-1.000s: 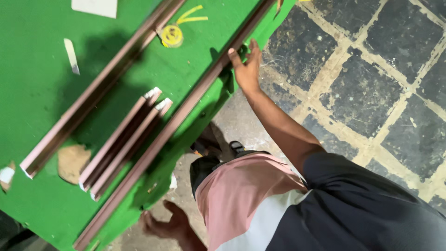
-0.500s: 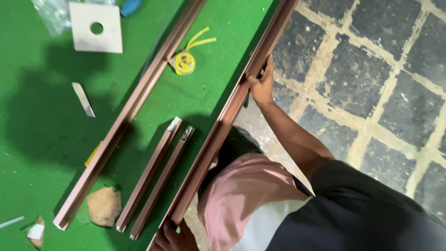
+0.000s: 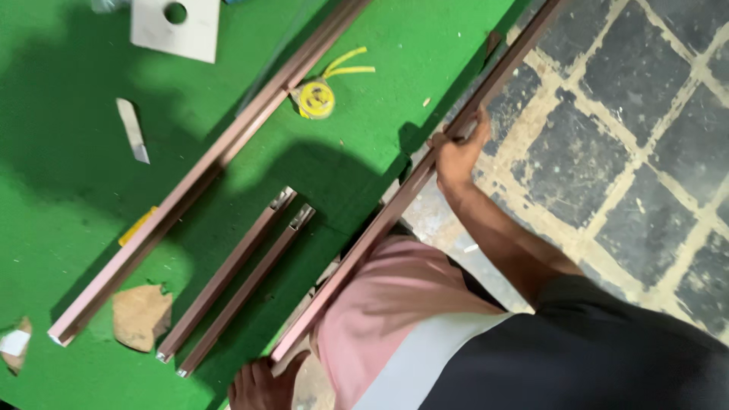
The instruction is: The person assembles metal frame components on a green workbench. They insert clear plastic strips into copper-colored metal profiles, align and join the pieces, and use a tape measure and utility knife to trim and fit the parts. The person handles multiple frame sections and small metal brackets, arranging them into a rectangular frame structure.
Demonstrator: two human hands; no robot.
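Holding a long brown bar at the counter's edge

Starting at the far left of the green counter, a scrap of torn paper lies at the edge, with a torn piece of brown cardboard just beside the near end of a long brown profile that runs diagonally up across the surface. A small pale blade-like strip lies apart from it on the green, and a white square plate with a round hole sits near the top edge. Next come two shorter brown profiles lying side by side, close to each other and parallel to the long one. Above them a yellow tape measure rests touching the long profile, its yellow tongue pulled out a little.

Your left hand sits at the bottom edge of the view by the near end of the long brown bar; how far it is closed I cannot tell. That bar runs along the counter's right edge, over the dark tiled floor. Your right hand is wrapped around it about midway, fingers curled closed on the bar.
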